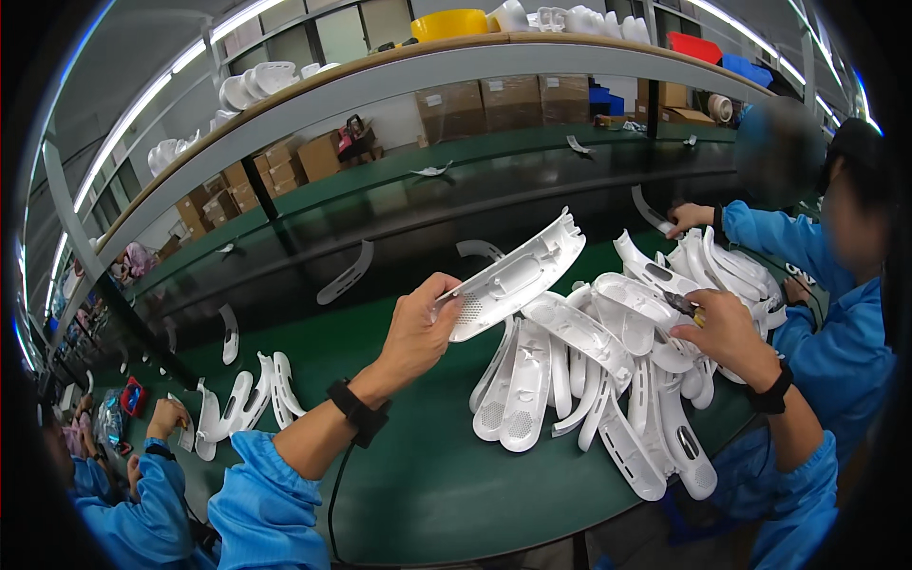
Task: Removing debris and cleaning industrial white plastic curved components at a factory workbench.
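Pinching white perforated plastic housing (521, 274) by grille end in left hand (416, 325), angled toward 2 o'clock. Gripping pliers (682, 304) in right hand (731, 334), just over white housing pile (617, 361), 4 o'clock from left hand. Can't tell jaw opening.

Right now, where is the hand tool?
The hand tool is right of centre in the head view, in the right hand, over the white parts.

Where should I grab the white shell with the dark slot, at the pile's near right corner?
Probably best pinch the white shell across its rounded near end, coming from your side of the green table: that end juts out of the pile of shells, while its far end runs in among the others.
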A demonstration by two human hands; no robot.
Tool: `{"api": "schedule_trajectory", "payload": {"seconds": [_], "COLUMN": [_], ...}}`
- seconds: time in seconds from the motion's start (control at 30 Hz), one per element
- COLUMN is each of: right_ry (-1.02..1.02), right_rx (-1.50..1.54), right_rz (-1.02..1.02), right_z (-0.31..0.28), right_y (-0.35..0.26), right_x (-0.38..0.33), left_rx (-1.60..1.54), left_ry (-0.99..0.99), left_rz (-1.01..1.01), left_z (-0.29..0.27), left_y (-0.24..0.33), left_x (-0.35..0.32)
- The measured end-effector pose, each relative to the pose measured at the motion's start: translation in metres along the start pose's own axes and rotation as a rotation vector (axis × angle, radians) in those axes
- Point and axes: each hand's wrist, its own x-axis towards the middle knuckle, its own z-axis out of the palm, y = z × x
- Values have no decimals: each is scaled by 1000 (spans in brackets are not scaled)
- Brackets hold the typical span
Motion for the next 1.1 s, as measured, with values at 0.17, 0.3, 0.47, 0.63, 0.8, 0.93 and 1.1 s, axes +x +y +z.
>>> {"api": "schedule_trajectory", "payload": {"seconds": [0.17,0.3,0.47,0.63,0.8,0.93,1.1], "right_ry": [101,4,-64,-363,-271,-55,107], "right_rx": [91,146,359,749,1103,1231,1002], "right_rz": [-62,-124,-262,-149,380,284,-127], "right_z": [-20,-31,-27,15,55,89,133], "right_y": [-24,-53,-92,-164,-186,-176,-174], "right_x": [-40,-69,-135,-158,-165,-185,-177], "left_rx": [287,420,435,277,960,1220,1193], "left_ry": [202,319,309,393,93,304,221], "left_rz": [-97,-281,-425,-396,-468,-171,-197], "left_z": [-3,-14,10,22,-12,-88,-86], "left_y": [-11,-77,-133,-212,-223,-304,-330], "left_x": [-43,-63,5,83,105,86,96]}}
